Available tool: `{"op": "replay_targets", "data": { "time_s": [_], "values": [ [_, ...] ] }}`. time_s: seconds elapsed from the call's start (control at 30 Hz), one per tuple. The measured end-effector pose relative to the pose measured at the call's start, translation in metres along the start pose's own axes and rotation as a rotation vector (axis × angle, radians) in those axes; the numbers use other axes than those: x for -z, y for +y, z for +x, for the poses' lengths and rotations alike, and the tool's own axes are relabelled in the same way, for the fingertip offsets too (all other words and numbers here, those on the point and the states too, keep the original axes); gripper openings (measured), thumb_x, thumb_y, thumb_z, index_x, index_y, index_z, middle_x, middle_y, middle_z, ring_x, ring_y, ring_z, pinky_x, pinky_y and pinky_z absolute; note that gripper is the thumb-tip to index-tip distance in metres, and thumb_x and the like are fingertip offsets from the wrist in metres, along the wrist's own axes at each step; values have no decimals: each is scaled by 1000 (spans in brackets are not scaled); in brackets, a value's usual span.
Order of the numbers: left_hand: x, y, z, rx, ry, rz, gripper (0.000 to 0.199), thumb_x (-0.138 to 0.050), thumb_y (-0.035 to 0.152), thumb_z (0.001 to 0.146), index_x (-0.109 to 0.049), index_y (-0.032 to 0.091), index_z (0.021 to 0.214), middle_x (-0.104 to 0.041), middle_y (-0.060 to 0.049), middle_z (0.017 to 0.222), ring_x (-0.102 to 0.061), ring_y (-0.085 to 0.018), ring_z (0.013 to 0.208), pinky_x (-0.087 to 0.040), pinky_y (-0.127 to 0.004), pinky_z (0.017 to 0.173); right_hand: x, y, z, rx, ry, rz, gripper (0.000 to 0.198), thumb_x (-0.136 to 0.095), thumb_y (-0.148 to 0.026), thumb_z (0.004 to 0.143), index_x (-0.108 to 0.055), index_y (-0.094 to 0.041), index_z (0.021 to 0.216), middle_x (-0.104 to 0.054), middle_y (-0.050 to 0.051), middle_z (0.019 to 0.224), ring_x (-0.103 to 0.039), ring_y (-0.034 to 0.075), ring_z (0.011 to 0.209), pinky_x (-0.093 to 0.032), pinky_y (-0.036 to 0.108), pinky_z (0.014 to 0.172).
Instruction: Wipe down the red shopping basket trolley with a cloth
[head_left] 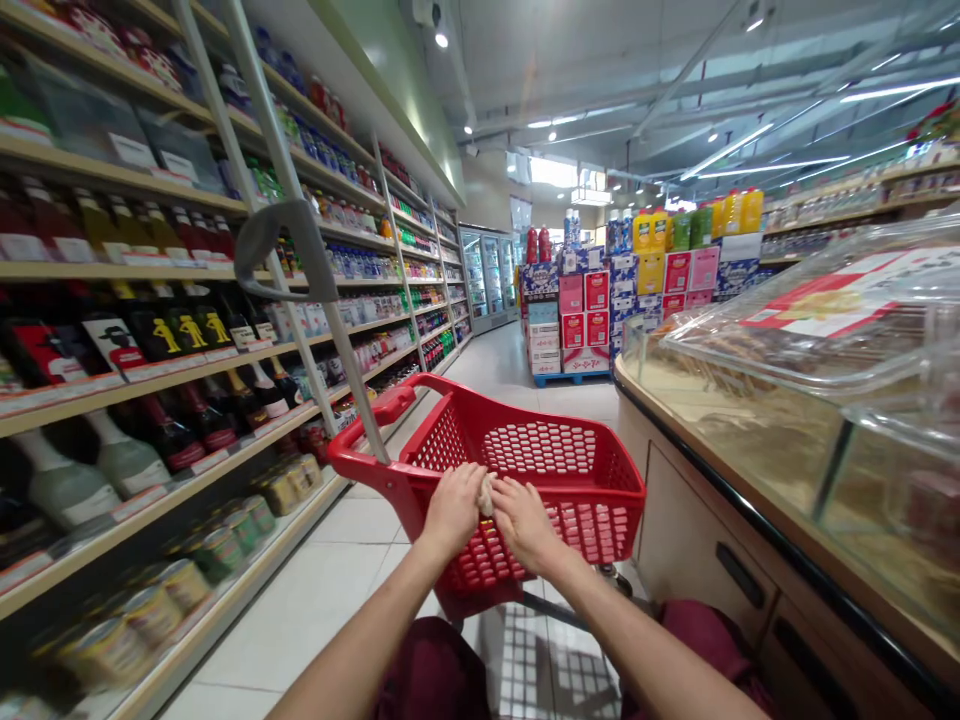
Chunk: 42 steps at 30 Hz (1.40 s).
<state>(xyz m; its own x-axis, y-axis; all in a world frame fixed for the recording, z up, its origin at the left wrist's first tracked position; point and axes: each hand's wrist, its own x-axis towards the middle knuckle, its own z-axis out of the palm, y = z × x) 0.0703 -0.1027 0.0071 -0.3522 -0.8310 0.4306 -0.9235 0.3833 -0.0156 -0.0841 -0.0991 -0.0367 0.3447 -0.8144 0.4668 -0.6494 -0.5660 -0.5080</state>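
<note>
A red plastic shopping basket on wheels (551, 410) stands in front of me, turned so its long near side faces me. My left hand (454, 508) is closed over the near rim. Beside it, my right hand (527, 520) bends its fingers over the same rim. A small crumpled whitish cloth (487, 495) is pinched between the two hands against the rim. Rising from the basket's left end is a long metal pull handle (356, 385) with a grey grip (289, 250). The fingertips beyond the rim are partly hidden.
Shelves of bottles and cans (187, 360) line the left side. On the right stands a wooden counter (697, 530) with glass panels and clear plastic packs (817, 300). Stacked drink cartons (585, 310) sit on a blue pallet ahead. Pale floor tiles (307, 570) lie below.
</note>
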Motion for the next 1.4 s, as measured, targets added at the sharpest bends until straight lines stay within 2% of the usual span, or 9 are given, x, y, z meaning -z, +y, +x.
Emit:
{"op": "replay_targets", "data": {
  "time_s": [0.1,0.23,0.37,0.5,0.73,0.93,1.03,1.2,1.4],
  "values": [
    [-12,13,-2,-28,-33,-5,53,-48,17,68,-44,15,121,-43,-12,130,-35,-24,121,-22,-45,104,-7,-8,3,68,7,-66,44,-39,-10,75,-54,-26,113,-46,4,128,-36,19,119,-25,42,98],
    [-12,12,5,-94,-3,-18,38,-45,18,75,-52,19,112,-52,-9,119,-47,-20,108,-34,-40,96,6,10,6,99,39,-57,48,-38,-7,71,-57,-28,109,-52,1,121,-44,15,109,-33,31,91],
    [9,-25,5,-72,78,77,30,-35,16,81,-59,18,101,-59,-9,110,-52,-20,102,-36,-41,94,28,45,-4,-131,88,-169,38,-36,-13,76,-60,-19,106,-59,6,108,-50,17,101,-32,33,90],
    [16,-55,-11,99,214,210,35,-35,16,81,-53,15,111,-50,-13,123,-41,-25,118,-24,-46,103,34,64,-22,-161,69,-303,41,-39,-13,75,-54,-17,113,-58,8,111,-47,20,104,-24,40,96],
    [-26,-23,-10,-79,119,153,42,-31,7,79,-51,16,114,-48,-11,127,-39,-20,120,-34,-41,100,32,71,-31,-121,50,-281,51,-39,-6,65,-53,-19,113,-57,7,113,-46,18,105,-20,42,98],
    [5,-70,-18,71,208,182,39,-31,11,81,-51,11,115,-45,-14,128,-36,-23,123,-28,-42,103,31,84,-36,-194,139,-311,50,-36,-3,66,-54,-19,110,-55,7,115,-41,20,115,-12,52,100],
    [-2,-55,-19,160,237,182,39,-30,12,82,-49,9,116,-45,-15,128,-35,-23,123,-27,-40,103,29,81,-37,-213,154,-260,48,-35,-5,65,-55,-19,106,-58,6,112,-42,20,114,-12,53,99],
    [-22,-14,-9,-55,93,129,41,-31,6,79,-51,13,114,-50,-10,124,-41,-19,118,-30,-37,102,35,81,-41,-190,143,-248,48,-33,-5,64,-55,-19,105,-58,6,112,-43,20,114,-13,52,99],
    [5,-63,-21,57,258,189,41,-32,9,80,-47,9,117,-46,-15,127,-38,-23,120,-29,-43,102,36,83,-48,-187,204,-252,46,-34,-6,64,-55,-18,104,-59,6,110,-43,20,113,-13,51,99]
  ]
}}
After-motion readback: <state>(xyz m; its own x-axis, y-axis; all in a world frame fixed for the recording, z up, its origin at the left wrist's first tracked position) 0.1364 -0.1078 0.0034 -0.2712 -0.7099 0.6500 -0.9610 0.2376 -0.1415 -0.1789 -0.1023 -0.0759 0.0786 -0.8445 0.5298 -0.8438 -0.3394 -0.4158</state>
